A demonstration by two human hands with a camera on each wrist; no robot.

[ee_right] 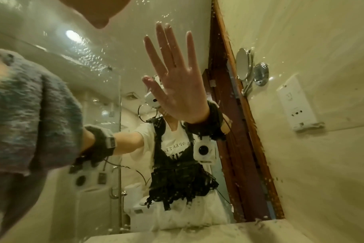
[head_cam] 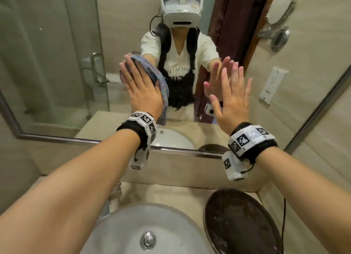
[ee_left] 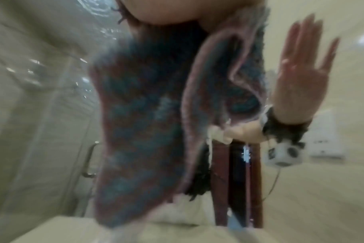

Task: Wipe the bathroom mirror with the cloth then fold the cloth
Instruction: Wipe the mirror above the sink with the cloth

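My left hand (head_cam: 139,84) lies flat, fingers straight, and presses a blue-and-purple terry cloth (head_cam: 164,91) against the bathroom mirror (head_cam: 57,67). The cloth hangs below and to the right of the palm. In the left wrist view the cloth (ee_left: 139,131) fills the middle, blurred, under the heel of my hand (ee_left: 162,11). My right hand (head_cam: 234,96) rests flat on the glass to the right of the cloth, fingers straight and spread, holding nothing. The right wrist view shows water drops on the mirror (ee_right: 94,49) and the cloth (ee_right: 31,115) at the left.
Below the mirror's metal frame (head_cam: 171,150) are a white basin (head_cam: 117,227) with a faucet (head_cam: 114,194) at its left and a dark round tray (head_cam: 241,223) on the counter. The right wall carries a round mirror (head_cam: 283,4) and a socket plate (head_cam: 271,84).
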